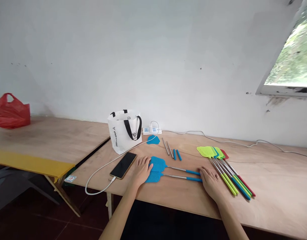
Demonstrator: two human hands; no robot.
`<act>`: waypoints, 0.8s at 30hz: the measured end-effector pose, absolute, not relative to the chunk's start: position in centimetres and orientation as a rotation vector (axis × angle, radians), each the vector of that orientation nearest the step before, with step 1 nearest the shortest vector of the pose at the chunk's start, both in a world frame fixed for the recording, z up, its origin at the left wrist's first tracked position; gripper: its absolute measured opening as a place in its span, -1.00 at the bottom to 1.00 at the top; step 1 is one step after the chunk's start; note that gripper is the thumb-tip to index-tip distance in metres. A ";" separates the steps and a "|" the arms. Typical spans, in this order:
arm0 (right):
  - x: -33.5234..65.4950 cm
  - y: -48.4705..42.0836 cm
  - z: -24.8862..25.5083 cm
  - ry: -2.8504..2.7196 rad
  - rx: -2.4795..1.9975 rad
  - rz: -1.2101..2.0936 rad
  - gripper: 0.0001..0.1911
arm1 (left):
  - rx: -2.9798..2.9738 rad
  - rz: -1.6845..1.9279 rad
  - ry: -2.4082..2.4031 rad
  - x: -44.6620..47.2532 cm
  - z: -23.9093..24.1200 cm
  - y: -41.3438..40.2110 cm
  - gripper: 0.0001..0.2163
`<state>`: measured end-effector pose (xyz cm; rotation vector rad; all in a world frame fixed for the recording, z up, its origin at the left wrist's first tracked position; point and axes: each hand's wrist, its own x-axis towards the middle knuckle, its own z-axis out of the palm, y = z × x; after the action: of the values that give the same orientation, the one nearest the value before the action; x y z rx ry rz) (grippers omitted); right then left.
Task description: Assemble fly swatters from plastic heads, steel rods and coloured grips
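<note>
Two blue fly swatters (158, 170) lie side by side on the wooden table (168, 196), heads to the left, metal rods ending in blue handles (193, 175) on the right. My left hand (142, 170) lies flat with fingers spread, touching the blue swatter heads. At the handle ends my right hand (212, 184) rests flat on the table, fingers stretched out. Neither hand holds anything.
Several green, blue and red fly swatters (225, 170) lie to the right. Loose rods and blue handles (171, 150) and a blue swatter head (153, 140) lie behind. A phone (123, 165) on a white cable, a white bag (124, 130), a power strip (151, 130), a red bag (11, 111).
</note>
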<state>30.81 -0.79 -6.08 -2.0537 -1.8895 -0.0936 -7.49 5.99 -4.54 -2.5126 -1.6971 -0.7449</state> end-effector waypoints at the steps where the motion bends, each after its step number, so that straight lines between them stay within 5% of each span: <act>1: 30.7 -0.8 -6.0 -1.886 -2.057 -0.094 -0.44 | -2.504 -0.742 -1.690 -7.5 -4.6 6.0 -0.60; 24: 30.3 -0.9 -5.6 -1.854 -2.043 -0.048 -0.45 | -2.530 -0.662 -1.775 -7.4 -4.1 6.0 -0.59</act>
<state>30.29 -0.91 -5.59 -2.0428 -1.8541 -0.0481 -7.41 5.95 -4.10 -2.5302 -1.7754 -0.6615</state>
